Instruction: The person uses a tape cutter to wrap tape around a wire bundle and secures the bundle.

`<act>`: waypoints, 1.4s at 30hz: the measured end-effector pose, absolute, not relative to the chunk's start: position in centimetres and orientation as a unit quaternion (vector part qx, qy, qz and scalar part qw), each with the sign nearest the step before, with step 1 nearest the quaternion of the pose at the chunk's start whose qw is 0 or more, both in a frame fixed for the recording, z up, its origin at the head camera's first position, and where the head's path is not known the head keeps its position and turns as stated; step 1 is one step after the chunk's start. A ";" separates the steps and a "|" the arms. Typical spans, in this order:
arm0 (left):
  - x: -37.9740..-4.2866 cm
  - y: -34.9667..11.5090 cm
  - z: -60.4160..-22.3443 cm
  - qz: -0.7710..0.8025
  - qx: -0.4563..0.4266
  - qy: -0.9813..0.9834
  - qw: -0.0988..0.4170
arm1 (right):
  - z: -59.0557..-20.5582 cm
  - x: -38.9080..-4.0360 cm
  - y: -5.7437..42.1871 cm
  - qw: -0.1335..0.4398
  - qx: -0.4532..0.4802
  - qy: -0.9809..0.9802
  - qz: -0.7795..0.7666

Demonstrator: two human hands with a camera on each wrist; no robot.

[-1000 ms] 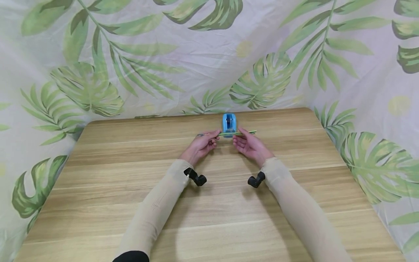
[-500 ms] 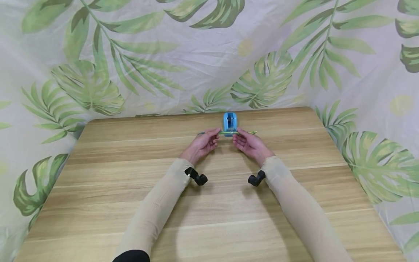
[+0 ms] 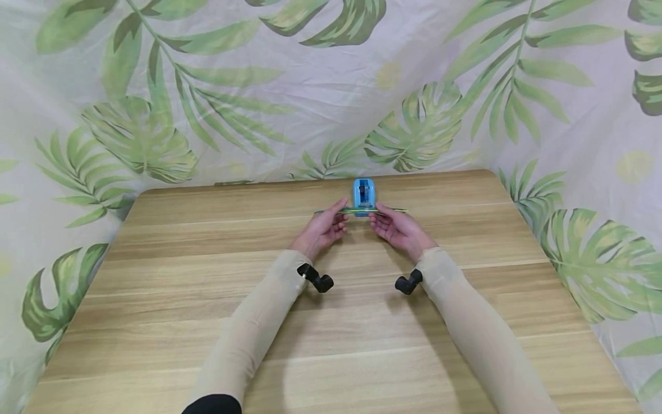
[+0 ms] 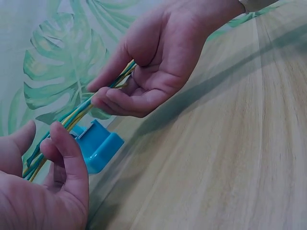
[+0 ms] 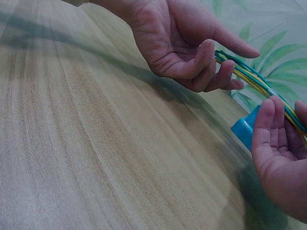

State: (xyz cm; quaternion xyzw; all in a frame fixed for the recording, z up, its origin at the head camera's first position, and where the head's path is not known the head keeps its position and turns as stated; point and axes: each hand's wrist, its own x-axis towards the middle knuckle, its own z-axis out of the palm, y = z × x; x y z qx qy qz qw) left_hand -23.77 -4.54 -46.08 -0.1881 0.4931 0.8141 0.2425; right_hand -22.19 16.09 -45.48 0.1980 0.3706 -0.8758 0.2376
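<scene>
A bundle of thin green and yellow wires (image 3: pixel 357 210) runs sideways between the two hands, in front of a blue tape dispenser (image 3: pixel 364 191). The right hand (image 3: pixel 399 229) pinches the bundle's right part between thumb and fingers. At the other end, the left hand (image 3: pixel 319 231) has its thumb raised off the wires, which lie against its loosely bent fingers; the right wrist view shows this gap. A shiny clear band, like tape (image 5: pixel 272 91), crosses the wires close to the right fingertips. Below the bundle, the left wrist view shows the dispenser's blue body (image 4: pixel 98 146).
The wood-grain table (image 3: pixel 357 345) ends just behind the dispenser, against a leaf-printed cloth (image 3: pixel 320 103). Small black wrist cameras (image 3: pixel 316 279) are worn over both beige sleeves (image 3: pixel 248 333).
The left hand has shifted slightly to the right and its thumb has lifted away from the wires. The right hand has moved slightly right, still holding the bundle. The dispenser stays put.
</scene>
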 end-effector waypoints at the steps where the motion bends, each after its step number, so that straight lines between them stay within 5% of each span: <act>1: -23.8 -4.4 -46.1 0.814 -0.191 0.493 0.241 | -45.5 -22.2 16.1 0.240 0.195 0.369 -0.877; 42: -24.5 -4.3 -46.6 0.844 -0.138 0.451 0.253 | -45.6 -22.1 14.9 0.208 0.252 0.400 -0.856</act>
